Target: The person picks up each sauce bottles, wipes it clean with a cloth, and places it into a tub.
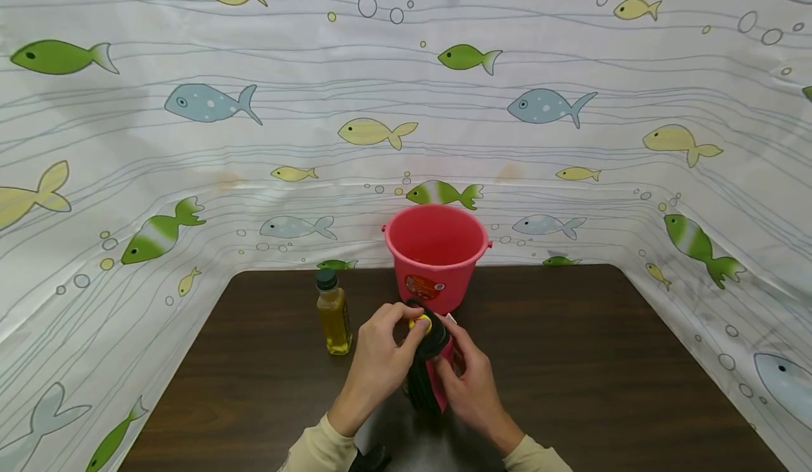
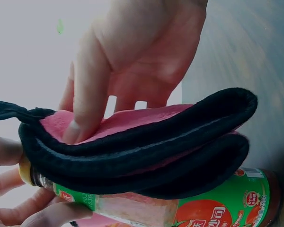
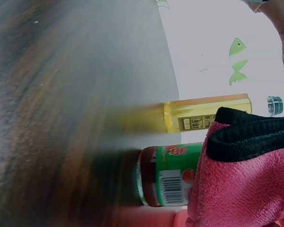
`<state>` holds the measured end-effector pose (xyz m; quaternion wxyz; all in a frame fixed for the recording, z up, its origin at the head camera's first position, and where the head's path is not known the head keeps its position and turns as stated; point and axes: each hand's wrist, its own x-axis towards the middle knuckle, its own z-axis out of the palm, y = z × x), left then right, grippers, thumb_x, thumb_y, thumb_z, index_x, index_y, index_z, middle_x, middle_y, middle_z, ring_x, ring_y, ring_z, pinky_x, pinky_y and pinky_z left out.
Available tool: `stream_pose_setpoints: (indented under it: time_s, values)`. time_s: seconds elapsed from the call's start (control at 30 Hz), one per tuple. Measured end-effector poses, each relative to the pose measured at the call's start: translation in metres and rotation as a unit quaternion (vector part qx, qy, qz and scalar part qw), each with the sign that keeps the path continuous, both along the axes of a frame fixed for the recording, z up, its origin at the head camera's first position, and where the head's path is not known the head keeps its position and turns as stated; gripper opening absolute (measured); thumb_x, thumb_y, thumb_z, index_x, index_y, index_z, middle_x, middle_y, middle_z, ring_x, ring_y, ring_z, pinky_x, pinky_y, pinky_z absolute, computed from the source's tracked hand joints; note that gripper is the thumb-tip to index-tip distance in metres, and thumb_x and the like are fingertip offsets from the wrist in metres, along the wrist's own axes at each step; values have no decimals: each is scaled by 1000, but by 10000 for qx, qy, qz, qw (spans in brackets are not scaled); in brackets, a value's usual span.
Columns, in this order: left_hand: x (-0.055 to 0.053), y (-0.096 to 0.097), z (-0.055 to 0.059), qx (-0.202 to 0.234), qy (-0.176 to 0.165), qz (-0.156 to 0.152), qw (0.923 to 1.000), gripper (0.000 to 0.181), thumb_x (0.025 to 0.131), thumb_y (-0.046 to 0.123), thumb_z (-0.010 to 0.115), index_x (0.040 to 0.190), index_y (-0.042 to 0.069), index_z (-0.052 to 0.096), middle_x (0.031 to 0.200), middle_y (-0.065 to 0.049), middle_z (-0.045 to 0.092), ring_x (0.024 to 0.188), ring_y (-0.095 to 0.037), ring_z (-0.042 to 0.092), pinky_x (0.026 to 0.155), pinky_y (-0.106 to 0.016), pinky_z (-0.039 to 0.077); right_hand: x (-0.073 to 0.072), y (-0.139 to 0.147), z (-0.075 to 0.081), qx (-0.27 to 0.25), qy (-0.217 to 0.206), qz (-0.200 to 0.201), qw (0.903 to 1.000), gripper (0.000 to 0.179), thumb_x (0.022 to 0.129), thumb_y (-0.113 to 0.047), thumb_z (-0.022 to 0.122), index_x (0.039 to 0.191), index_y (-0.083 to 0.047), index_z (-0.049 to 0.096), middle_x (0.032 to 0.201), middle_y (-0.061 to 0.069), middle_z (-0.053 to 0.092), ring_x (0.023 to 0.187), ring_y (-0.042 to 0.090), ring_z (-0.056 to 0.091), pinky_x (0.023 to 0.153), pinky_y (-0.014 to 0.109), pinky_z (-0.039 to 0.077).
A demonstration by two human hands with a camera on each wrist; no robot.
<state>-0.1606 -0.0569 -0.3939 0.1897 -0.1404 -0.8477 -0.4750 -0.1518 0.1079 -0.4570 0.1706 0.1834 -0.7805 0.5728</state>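
A glass sauce bottle (image 2: 222, 203) with a green label, dark red contents and a yellow cap (image 1: 420, 324) stands on the table. Around part of it lies a folded pink cloth (image 2: 156, 116) with black edging and a black loop. My left hand (image 1: 383, 359) pinches the yellow cap between thumb and fingers. From the other side my right hand (image 1: 469, 387) grips the cloth against the bottle, its thumb pressing into the pink fabric. In the right wrist view the cloth covers the bottle's upper part, while its base and barcode show.
An oil bottle (image 1: 334, 317) with a dark green cap stands left of my hands. Behind them is a pink bucket (image 1: 438, 257). A small black object (image 1: 374, 458) shows by my left sleeve. Fish-patterned sheeting (image 1: 380, 56) borders the dark wooden table (image 1: 571, 359).
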Motion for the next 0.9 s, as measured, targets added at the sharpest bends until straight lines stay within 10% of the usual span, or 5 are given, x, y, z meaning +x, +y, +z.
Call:
stream_pose_setpoints:
  time_s: [0.5,0.9]
  values:
    - [1,-1,-1,-22,-66,-45,10000,15,98,21,76,112,14,77,105,-2,73,95,-15,68,84,-29,59,4,5,-16,70,-824,-61,9966,47,102,-4,67,148,-12,59,153,20,59,132,36,65,100,44,60]
    - [1,-2,1,9,-161,-107,9998,18,99,22,75,114,11,75,104,-3,72,92,-21,67,77,-30,58,4,11,-32,452,-1194,-102,9918,47,104,-12,67,150,-11,57,152,17,61,134,30,64,104,40,57]
